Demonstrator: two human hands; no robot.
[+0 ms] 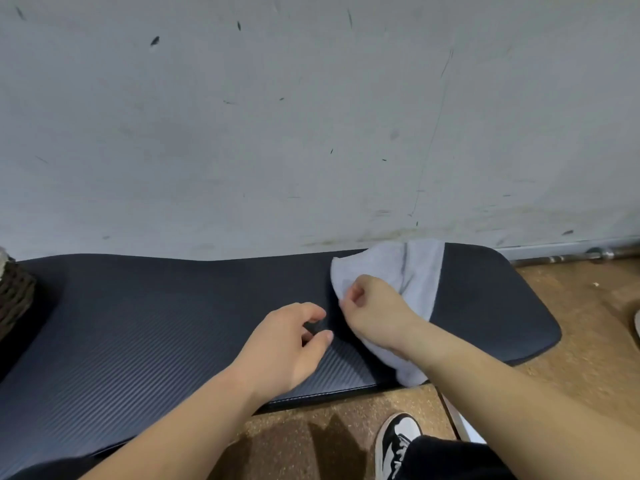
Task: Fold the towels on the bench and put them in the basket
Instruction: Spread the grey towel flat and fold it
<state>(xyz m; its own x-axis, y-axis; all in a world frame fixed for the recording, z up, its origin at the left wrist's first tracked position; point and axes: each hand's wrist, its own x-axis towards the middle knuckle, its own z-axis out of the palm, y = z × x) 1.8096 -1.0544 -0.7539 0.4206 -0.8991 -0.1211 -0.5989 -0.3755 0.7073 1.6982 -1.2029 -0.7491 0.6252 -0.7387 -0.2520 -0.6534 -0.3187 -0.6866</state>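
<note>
Now the grey towel (420, 271) lies at the bench's (173, 306) right end. Our right hand (372, 306) pinches its edge, likely to start a fold, while our left hand (287, 344) hovers beside it, loosely curled and empty (the basket (15, 292) sits far left).

Open bench (138, 323) stretch between basket (15, 296) and towel (420, 271) — wall (311, 116) close behind bench.

No readable text, labels, brands, numbers or signs anywhere.
</note>
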